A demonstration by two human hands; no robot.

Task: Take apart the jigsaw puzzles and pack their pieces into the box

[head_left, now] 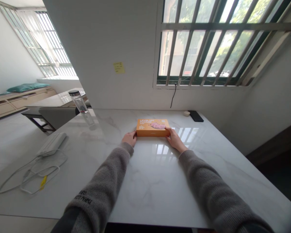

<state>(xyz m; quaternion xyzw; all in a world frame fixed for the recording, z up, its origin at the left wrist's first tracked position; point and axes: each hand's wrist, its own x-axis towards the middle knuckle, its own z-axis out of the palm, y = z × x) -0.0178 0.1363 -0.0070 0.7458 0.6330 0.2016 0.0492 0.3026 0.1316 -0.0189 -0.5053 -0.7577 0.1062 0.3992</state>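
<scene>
An orange cardboard puzzle box (152, 127) with a pink picture on its lid lies flat near the far part of a white marble table (150, 181). My left hand (129, 138) presses against the box's left end. My right hand (174, 139) grips the right end, its fingers curled over the corner. Grey knit sleeves cover both forearms, which reach forward from the near edge of the table.
A clear bottle with a dark lid (79, 103) stands at the table's far left. A white power adapter (51, 144) and its looped cable (38, 174) lie at the left. A black phone (196, 116) and a small cream object (186, 113) sit at the far edge, against the wall.
</scene>
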